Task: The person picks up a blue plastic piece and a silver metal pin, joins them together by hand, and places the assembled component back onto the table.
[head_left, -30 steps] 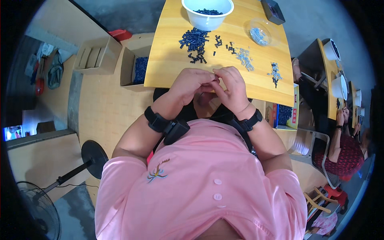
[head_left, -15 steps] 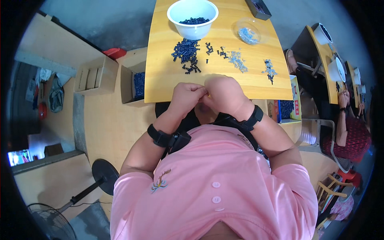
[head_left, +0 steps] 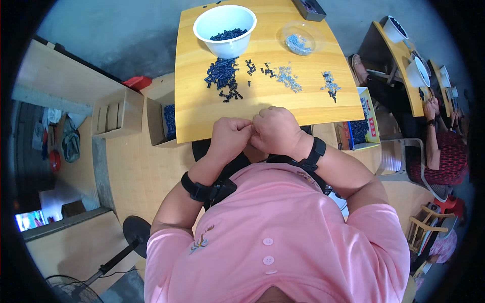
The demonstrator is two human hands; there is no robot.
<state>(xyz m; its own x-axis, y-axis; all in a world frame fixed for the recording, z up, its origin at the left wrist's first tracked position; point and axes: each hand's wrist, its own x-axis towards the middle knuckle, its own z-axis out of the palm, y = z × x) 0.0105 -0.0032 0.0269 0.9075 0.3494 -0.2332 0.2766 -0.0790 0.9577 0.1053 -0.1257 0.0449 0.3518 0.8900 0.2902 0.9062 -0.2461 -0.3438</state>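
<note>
Spanning above both hands, wooden table (head_left: 313, 103); white bowl (head_left: 226, 25) far beyond left hand (head_left: 230, 137); dark parts pile (head_left: 221, 76) just past it. Left hand and right hand (head_left: 273, 131) curled, fingertips touching; pinched item too small to tell.

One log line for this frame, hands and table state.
left hand: fingertips pinched against right | right hand: fisted, held item hidden | yellow wooden table: loose small black parts pile, white bowl

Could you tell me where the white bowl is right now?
The white bowl sits at the table's far left, just beyond the dark pile of small parts.
</note>
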